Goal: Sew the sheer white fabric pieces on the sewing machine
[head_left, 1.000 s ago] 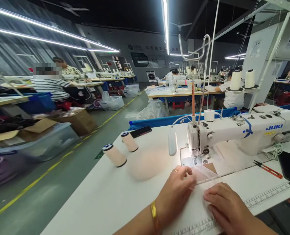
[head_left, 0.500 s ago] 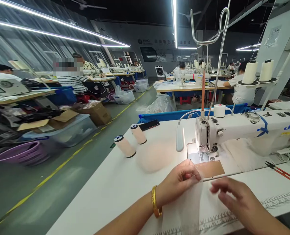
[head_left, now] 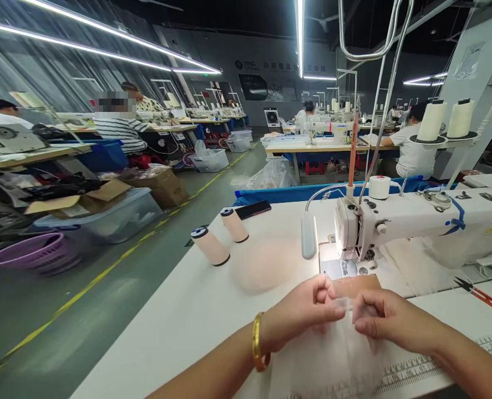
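Note:
A thin, see-through white fabric (head_left: 333, 354) hangs from both hands over the front of the sewing table. My left hand (head_left: 308, 305), with a gold bangle at the wrist, pinches its upper edge. Close by on the right, my right hand (head_left: 389, 321) grips the same edge between thumb and fingers, with a short stretch of fabric between the hands. Just behind them is the white sewing machine (head_left: 420, 221), its needle area lit. A brown piece (head_left: 356, 287) lies in front of the needle plate, partly hidden by my hands.
Two peach thread cones (head_left: 210, 247) and a dark phone (head_left: 253, 209) sit at the table's back left. Red-handled thread snips (head_left: 487, 297) lie on the right. A measuring scale (head_left: 420, 370) runs along the front edge. Beside the aisle stands a purple basket (head_left: 29, 256).
My right hand, apart from the fabric before, has moved left and closed on its edge beside my left hand. The fabric is spread wider now. The view has shifted slightly.

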Available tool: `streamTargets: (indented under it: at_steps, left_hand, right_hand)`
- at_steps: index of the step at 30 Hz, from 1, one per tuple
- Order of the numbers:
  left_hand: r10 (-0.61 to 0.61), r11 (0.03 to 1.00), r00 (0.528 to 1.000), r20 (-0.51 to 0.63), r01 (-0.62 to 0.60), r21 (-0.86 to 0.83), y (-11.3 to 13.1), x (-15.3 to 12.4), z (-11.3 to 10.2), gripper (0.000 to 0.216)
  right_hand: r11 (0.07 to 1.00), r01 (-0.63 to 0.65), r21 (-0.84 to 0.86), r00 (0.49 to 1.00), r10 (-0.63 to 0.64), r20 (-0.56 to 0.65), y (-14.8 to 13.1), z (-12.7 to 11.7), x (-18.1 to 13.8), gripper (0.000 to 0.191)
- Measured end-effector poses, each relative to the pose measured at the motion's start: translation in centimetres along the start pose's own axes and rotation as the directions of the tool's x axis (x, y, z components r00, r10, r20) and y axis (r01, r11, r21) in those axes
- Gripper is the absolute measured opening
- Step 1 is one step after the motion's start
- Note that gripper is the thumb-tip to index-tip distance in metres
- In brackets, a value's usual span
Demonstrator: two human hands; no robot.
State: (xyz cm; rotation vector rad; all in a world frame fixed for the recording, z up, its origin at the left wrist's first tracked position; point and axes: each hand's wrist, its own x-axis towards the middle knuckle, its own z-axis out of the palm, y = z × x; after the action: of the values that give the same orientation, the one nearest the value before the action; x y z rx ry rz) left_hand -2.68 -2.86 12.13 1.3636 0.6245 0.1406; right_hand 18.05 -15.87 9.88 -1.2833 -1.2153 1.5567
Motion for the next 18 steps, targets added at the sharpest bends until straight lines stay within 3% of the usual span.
streamTargets:
  at_steps: [4,9,14,18]
  left_hand:
    - [-0.048,0.991,0.999,0.004,0.047,0.128,-0.4,2.0,0.5,0.04]
    - [0.006,0.982,0.997,-0.078,0.008,0.189,-1.0,3.2,0.5,0.027]
    - [0.077,0.967,0.996,-0.045,-0.064,0.249,-1.5,3.3,0.6,0.041]
    - [0.167,0.941,0.986,-0.025,-0.152,0.304,-1.2,2.9,1.1,0.035]
  right_hand:
    - [0.972,0.012,-0.234,1.0,-0.01,0.007,-1.3,-2.0,1.2,0.028]
    - [0.9,-0.01,-0.436,1.0,0.019,0.017,-1.8,-3.9,2.8,0.012]
    - [0.923,0.082,-0.375,0.987,-0.127,-0.097,-0.3,-2.3,3.7,0.024]
    - [0.888,0.114,-0.446,0.956,-0.22,-0.194,0.6,-0.8,3.6,0.02]
